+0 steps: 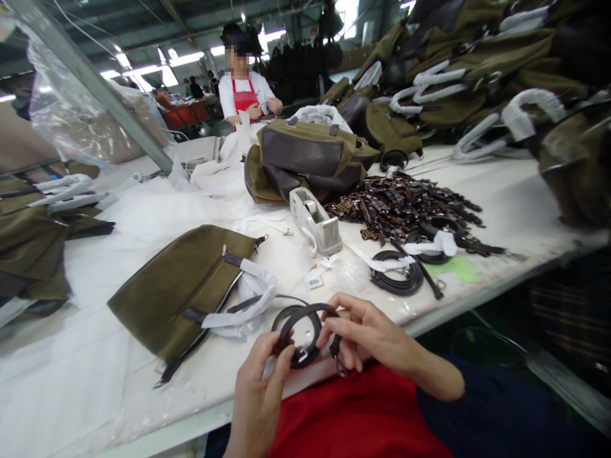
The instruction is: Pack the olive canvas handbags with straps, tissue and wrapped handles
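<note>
Dark strap: I have the dark strap (300, 313) wound into loose loops just above the near edge of the counter (157, 423), between both hands; clock directions below run from it.
Left hand: I have the left hand (259, 385) at the coil's 8 o'clock, thumb and fingers pinching the loops.
Right hand: I have the right hand (370, 327) at the coil's 2 o'clock, fingers bent and pinching the band at the top right.
Metal clip: I see the clip (340, 367) hanging below the right fingers, at 4 o'clock.
Olive bag: lying between 9 and 10 o'clock, its white-wrapped handle (260, 296) near the coil; a thin dark length runs between them, and I cannot tell whether it is joined to the bag (176, 289).
Tape dispenser: I see the grey dispenser (327, 235) at 12 o'clock, beyond a small barcode card (314, 280).
Finished coil: another dark coil (397, 286) rests at 2 o'clock, with light green paper (458, 270) past it.
Brown heap: a heap of small patterned pieces (410, 203) spreads between 1 and 2 o'clock.
Stacked bags: I find these bags (305, 152) at 12 o'clock, behind the dispenser.
Co-worker: a person in a red apron (244, 98) stands at 11 o'clock, across the counter.
</note>
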The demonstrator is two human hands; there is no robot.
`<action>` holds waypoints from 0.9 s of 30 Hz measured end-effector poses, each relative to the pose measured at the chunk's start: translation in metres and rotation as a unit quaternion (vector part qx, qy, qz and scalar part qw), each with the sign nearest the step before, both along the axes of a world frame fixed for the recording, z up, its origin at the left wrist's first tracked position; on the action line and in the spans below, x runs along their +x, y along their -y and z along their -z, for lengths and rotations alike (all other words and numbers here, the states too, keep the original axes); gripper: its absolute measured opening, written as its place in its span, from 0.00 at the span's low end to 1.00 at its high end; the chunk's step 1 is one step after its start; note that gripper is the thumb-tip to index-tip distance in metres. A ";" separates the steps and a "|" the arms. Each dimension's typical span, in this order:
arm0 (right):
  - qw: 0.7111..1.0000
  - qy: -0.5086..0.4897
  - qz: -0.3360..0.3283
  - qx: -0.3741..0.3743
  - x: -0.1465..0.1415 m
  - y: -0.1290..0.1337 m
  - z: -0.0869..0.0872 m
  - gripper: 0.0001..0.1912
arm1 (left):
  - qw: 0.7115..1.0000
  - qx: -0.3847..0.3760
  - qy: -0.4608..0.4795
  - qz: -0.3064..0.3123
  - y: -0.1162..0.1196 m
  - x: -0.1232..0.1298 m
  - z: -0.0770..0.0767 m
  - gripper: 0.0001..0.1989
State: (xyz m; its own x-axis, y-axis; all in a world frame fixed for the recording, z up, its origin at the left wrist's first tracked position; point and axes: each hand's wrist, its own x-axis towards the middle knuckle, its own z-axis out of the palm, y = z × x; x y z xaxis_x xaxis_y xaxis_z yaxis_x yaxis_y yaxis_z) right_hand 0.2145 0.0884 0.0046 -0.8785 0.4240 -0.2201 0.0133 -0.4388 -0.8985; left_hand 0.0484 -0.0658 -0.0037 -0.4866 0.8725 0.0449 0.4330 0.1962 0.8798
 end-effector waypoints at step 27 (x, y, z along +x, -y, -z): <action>0.994 0.030 0.092 -0.045 -0.060 0.021 0.035 0.21 | 0.948 0.017 -0.301 0.105 -0.015 -0.016 0.019 0.11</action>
State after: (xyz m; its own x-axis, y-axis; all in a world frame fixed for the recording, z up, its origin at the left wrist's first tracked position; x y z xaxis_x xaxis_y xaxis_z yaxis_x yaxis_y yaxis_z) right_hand 0.1546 0.0674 -0.0299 -0.7713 0.5535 -0.3142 -0.0222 -0.5168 -0.8558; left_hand 0.0321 -0.0507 -0.0223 -0.1788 0.9405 0.2890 0.8852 0.0255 0.4645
